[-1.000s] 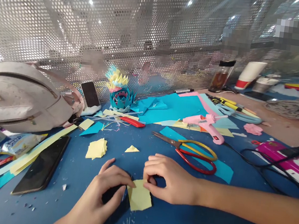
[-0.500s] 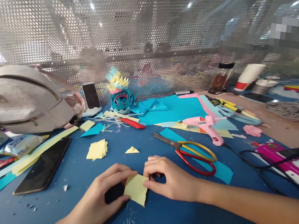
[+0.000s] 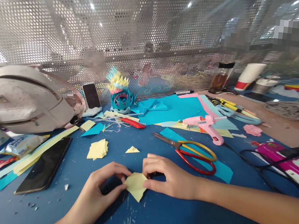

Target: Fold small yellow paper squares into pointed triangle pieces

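Note:
A small square of yellow paper (image 3: 136, 187) is held just over the blue table, turned with one corner toward me. My left hand (image 3: 102, 190) pinches its left corner between thumb and fingers. On the opposite side, my right hand (image 3: 161, 175) grips the paper's right edge, thumb in front. Beyond my hands lies a small folded yellow paper triangle (image 3: 132, 150). To its left rests a stack of yellow paper squares (image 3: 98, 149). Scissors (image 3: 188, 150) with yellow and red handles lie open past my right hand, partly over a blue paper strip (image 3: 222, 172).
A pink glue gun (image 3: 205, 126), red cutter (image 3: 133, 123) and blue paper sheets (image 3: 177, 108) lie farther back. A folded-paper model (image 3: 121, 93) stands by the mesh panel. Left are a backpack (image 3: 27, 97) and dark phone (image 3: 45, 168); right, a magenta power strip (image 3: 283, 162).
The yellow paper square has been rotated between my hands, so a corner now points toward me. My left fingers have shifted to its left corner.

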The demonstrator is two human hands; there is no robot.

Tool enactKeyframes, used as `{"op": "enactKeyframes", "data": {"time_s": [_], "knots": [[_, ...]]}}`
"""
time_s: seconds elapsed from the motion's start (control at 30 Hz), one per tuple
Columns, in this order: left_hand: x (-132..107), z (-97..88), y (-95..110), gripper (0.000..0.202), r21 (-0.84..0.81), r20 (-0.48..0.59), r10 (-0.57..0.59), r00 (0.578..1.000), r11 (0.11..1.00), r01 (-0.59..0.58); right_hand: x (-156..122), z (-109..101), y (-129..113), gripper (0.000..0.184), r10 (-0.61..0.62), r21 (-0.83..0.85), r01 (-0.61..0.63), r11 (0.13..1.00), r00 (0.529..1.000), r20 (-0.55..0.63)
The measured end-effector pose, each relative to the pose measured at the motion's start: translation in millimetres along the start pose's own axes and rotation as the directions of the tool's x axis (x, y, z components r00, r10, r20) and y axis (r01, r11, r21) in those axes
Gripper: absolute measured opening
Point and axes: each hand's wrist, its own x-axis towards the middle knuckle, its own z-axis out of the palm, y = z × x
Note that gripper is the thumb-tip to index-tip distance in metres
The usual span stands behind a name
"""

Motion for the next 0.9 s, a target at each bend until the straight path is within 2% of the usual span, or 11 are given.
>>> {"op": "enactKeyframes", "data": {"time_s": [0.2,0.4,0.57,0.7,0.8,0.9], "knots": [[0,-0.1,1,0.013,-0.035,0.014,-0.068,0.998,0.997,0.068,-1,1,1,0.026,0.012,0.001,-0.012,1.0,1.0,-0.012],[3,2.4,-7,0.015,-0.078,0.024,-0.15,0.988,0.985,0.152,2,1,-2,0.02,0.028,-0.027,-0.029,0.999,0.999,-0.021],[5,8.4,-8,0.016,-0.1,0.042,-0.203,0.978,0.973,0.207,4,-2,-6,0.022,0.082,0.062,-0.08,0.995,0.996,-0.027],[5,10.4,-4,0.018,-0.104,0.022,-0.245,0.969,0.964,0.246,4,-1,-5,0.019,0.069,0.046,-0.067,0.997,0.997,-0.04],[5,11.3,-1,0.025,-0.101,0.042,-0.257,0.965,0.96,0.26,4,1,-5,0.017,0.091,0.078,-0.086,0.993,0.994,-0.064],[5,13.1,1,0.04,-0.093,0.072,-0.277,0.958,0.955,0.283,4,2,-6,0.02,0.154,0.164,-0.138,0.977,0.984,-0.092]]}}
